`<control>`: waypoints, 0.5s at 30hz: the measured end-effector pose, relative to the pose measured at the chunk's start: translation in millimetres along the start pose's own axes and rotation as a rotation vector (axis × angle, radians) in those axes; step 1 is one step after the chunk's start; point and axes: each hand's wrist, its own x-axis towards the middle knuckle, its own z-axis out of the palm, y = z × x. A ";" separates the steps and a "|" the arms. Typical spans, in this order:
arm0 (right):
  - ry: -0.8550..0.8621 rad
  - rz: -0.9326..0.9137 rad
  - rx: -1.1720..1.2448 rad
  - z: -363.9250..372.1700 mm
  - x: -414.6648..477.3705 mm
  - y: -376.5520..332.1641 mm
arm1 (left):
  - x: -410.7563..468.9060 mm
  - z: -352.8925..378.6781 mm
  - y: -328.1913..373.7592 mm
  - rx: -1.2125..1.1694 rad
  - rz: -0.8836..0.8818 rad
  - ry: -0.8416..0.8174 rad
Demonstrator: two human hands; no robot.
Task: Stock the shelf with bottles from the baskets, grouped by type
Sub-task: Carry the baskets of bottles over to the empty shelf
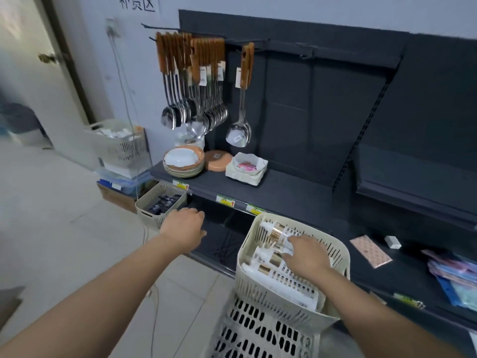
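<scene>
A cream slotted basket (335,250) stands in front of me and holds several white and gold bottles (275,232). My right hand (305,254) reaches into it, its fingers closing around one of those bottles near the top. Further left, a smaller cream basket (154,215) on the floor holds dark bottles (162,202). My left hand (184,228) hovers between that basket and the lower dark shelf (222,244), fingers curled, holding nothing. The middle shelf (284,195) is bare on its right part.
Ladles and spoons (196,81) hang above the middle shelf. Plates (183,161) and dishes (246,166) sit on its left end. A third basket (118,143) rests on stacked boxes by the wall. Packets (454,272) and a patterned card (371,250) lie on the right lower shelf.
</scene>
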 end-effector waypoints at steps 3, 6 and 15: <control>0.029 -0.023 0.001 -8.3 12.9 -58.6 | -5.7 -8.8 -53.2 0.032 -0.011 0.020; 0.058 -0.108 0.017 -18.5 26.3 -150.9 | -14.9 -9.2 -142.7 0.054 -0.071 0.051; 0.068 -0.262 -0.019 -48.7 52.1 -268.6 | -25.7 -8.1 -251.8 0.068 -0.196 0.046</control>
